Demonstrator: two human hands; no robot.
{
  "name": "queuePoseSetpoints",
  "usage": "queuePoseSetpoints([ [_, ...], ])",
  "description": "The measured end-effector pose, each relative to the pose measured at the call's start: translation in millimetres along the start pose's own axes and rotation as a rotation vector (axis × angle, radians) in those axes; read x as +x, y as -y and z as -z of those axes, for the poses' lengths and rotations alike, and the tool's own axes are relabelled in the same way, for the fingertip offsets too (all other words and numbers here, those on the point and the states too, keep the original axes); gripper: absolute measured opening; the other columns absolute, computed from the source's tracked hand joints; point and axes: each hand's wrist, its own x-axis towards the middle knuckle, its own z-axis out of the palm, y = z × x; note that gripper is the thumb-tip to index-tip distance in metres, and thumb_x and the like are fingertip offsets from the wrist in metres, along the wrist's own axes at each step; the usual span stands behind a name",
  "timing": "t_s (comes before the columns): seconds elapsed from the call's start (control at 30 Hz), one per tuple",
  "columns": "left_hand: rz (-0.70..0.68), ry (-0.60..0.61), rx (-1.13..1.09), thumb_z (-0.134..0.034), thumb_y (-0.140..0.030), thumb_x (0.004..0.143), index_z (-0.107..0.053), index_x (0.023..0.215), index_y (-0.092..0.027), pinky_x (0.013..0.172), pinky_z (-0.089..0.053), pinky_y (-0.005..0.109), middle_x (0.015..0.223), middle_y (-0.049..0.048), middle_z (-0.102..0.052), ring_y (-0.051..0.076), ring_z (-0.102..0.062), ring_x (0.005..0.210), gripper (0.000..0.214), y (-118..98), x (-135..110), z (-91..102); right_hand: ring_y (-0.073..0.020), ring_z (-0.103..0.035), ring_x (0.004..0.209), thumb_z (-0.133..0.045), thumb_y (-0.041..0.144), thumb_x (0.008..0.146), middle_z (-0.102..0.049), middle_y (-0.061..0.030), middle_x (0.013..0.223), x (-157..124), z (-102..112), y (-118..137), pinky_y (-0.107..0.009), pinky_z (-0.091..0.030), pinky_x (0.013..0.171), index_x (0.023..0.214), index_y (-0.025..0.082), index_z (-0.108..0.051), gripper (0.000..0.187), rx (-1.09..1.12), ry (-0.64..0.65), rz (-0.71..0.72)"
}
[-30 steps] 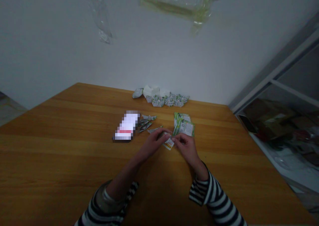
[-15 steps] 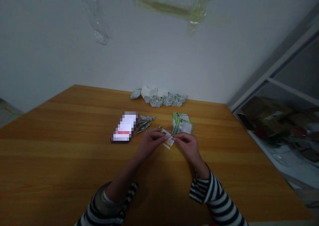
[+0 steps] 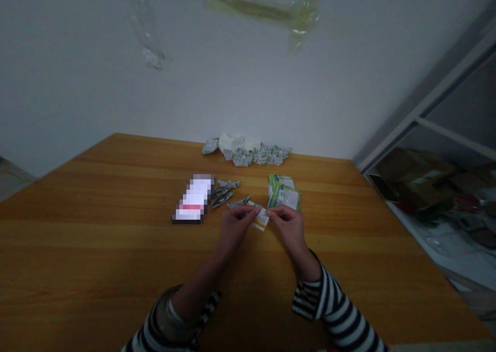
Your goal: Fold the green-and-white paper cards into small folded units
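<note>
Both my hands meet over the middle of the wooden table (image 3: 96,248). My left hand (image 3: 234,228) and my right hand (image 3: 287,227) are closed in pinches on one small printed paper slip (image 3: 262,218), white with green and an orange band. It is held between them just above the tabletop. A stack of green and white printed slips (image 3: 284,193) lies just beyond my right hand. Several small folded paper pieces (image 3: 227,192) lie beyond my left hand.
A phone-sized flat object (image 3: 194,199), pixelated, lies left of the folded pieces. A heap of crumpled and folded printed papers (image 3: 248,150) sits at the table's far edge by the wall. A shelf with cluttered items (image 3: 437,186) stands on the right.
My hands with the slip have shifted slightly away from me and turned the slip a little. Everything else on the table lies as before.
</note>
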Motion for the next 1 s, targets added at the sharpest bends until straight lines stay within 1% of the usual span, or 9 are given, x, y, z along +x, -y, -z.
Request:
queuePoseSetpoints([
  [0.13, -0.030, 0.004, 0.009, -0.076, -0.033, 0.069, -0.079, 0.075, -0.019, 0.066, -0.048, 0.027, 0.074, 0.0020, -0.075, 0.019, -0.066, 0.071, 0.015, -1, -1, 0.7, -0.0163, -0.064, 0.062, -0.080, 0.030, 0.064, -0.072, -0.0019, 0.067, 3, 4, 3, -0.029, -0.054, 0.063, 0.067, 0.020, -0.072, 0.014, 0.036, 0.021, 0.013],
  [0.27, -0.077, 0.000, 0.047, -0.075, -0.032, 0.071, -0.079, 0.076, -0.020, 0.065, -0.048, 0.027, 0.074, 0.0020, -0.075, 0.019, -0.066, 0.070, 0.013, -3, -6, -1.2, -0.0170, -0.065, 0.067, -0.080, 0.027, 0.064, -0.072, -0.0025, 0.069, 4, 5, 2, -0.029, -0.053, 0.068, 0.064, 0.020, -0.071, 0.012, 0.031, -0.021, 0.055],
  [0.33, -0.120, -0.024, 0.055, -0.075, -0.031, 0.071, -0.079, 0.076, -0.021, 0.066, -0.049, 0.028, 0.075, 0.0021, -0.075, 0.019, -0.066, 0.071, 0.012, -4, -8, -1.6, -0.0177, -0.065, 0.070, -0.078, 0.030, 0.066, -0.072, -0.0033, 0.072, 5, 6, 2, -0.030, -0.053, 0.070, 0.063, 0.019, -0.070, 0.014, 0.023, -0.041, 0.047],
  [0.4, -0.151, -0.043, 0.056, -0.075, -0.032, 0.071, -0.078, 0.076, -0.021, 0.068, -0.049, 0.028, 0.077, 0.0025, -0.075, 0.020, -0.066, 0.072, 0.012, -4, -7, -0.4, -0.0179, -0.066, 0.070, -0.076, 0.038, 0.070, -0.073, -0.0047, 0.077, 7, 10, 3, -0.031, -0.054, 0.069, 0.069, 0.019, -0.071, 0.019, 0.056, -0.025, -0.003],
  [0.5, -0.166, -0.016, 0.089, -0.075, -0.033, 0.072, -0.078, 0.076, -0.021, 0.068, -0.050, 0.029, 0.078, 0.0034, -0.076, 0.020, -0.066, 0.071, 0.013, -4, -4, 3.5, -0.0172, -0.067, 0.066, -0.069, 0.051, 0.076, -0.075, -0.0070, 0.080, 10, 21, 7, -0.030, -0.056, 0.063, 0.082, 0.018, -0.074, 0.033, 0.132, 0.130, -0.131],
  [0.63, -0.215, 0.110, 0.165, -0.074, -0.033, 0.073, -0.078, 0.074, -0.021, 0.065, -0.049, 0.028, 0.076, 0.0040, -0.075, 0.020, -0.066, 0.070, 0.013, -4, 2, 8.1, -0.0171, -0.069, 0.065, -0.072, 0.052, 0.074, -0.075, -0.0089, 0.076, 12, 33, 9, -0.028, -0.056, 0.062, 0.079, 0.015, -0.076, 0.037, 0.091, 0.411, -0.275],
  [0.77, -0.254, 0.220, 0.227, -0.071, -0.033, 0.077, -0.078, 0.074, -0.021, 0.068, -0.049, 0.029, 0.077, 0.0048, -0.075, 0.021, -0.067, 0.073, 0.014, -5, 5, 12.2, -0.0153, -0.069, 0.063, -0.070, 0.050, 0.076, -0.075, -0.0090, 0.076, 11, 38, 9, -0.025, -0.055, 0.059, 0.082, 0.014, -0.076, 0.036, 0.064, 0.527, -0.303],
  [0.9, -0.241, 0.357, 0.267, -0.070, -0.035, 0.077, -0.078, 0.073, -0.021, 0.063, -0.046, 0.026, 0.074, 0.0042, -0.075, 0.019, -0.065, 0.068, 0.017, -10, 5, 17.1, -0.0136, -0.069, 0.061, -0.072, 0.044, 0.075, -0.075, -0.0079, 0.076, 12, 43, 11, -0.022, -0.055, 0.057, 0.080, 0.014, -0.075, 0.031, 0.035, 0.645, -0.327],
  [1.0, -0.227, 0.391, 0.281, -0.072, -0.036, 0.075, -0.078, 0.070, -0.021, 0.060, -0.044, 0.025, 0.070, 0.0036, -0.075, 0.018, -0.063, 0.064, 0.017, -13, 4, 18.1, -0.0122, -0.067, 0.056, -0.073, 0.040, 0.076, -0.074, -0.0058, 0.070, 11, 44, 12, -0.022, -0.054, 0.056, 0.077, 0.014, -0.074, 0.026, 0.028, 0.692, -0.339],
])
